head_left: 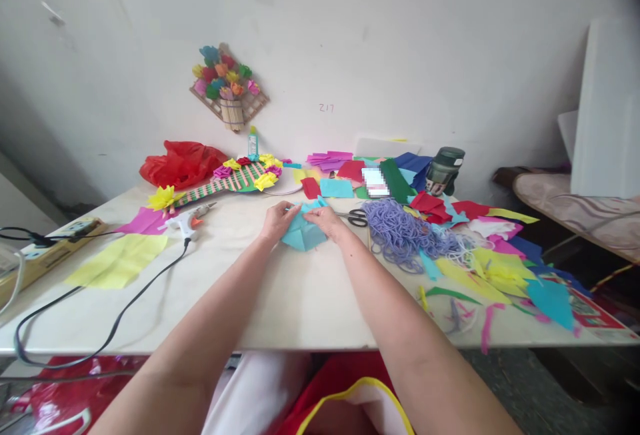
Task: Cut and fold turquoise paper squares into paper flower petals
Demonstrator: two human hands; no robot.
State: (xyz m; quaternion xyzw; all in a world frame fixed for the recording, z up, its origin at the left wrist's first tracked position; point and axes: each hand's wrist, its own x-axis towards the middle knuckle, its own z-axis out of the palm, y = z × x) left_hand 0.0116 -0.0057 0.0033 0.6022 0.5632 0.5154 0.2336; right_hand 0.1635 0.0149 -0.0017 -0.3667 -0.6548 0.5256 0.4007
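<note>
Over the middle of the table, both hands pinch a piece of light blue crepe paper (304, 235). My left hand (278, 221) grips its upper left edge, fingers closed. On the upper right, my right hand (325, 220) has its fingertips closed on the same paper, where a small bit sticks up folded. Just right of that hand lie black-handled scissors (357, 217), the blades partly hidden behind it. Beyond the hands rests a flat blue paper piece (337, 188) beside a red one (311, 187).
A white glue gun (184, 223) with its cord lies left, near a yellow sheet (120, 260) and a power strip (60, 248). Behind is a flower-trimmed craft (225, 183). Purple yarn (400, 231), paper scraps (493, 271) and a dark bottle (444, 171) occupy the right.
</note>
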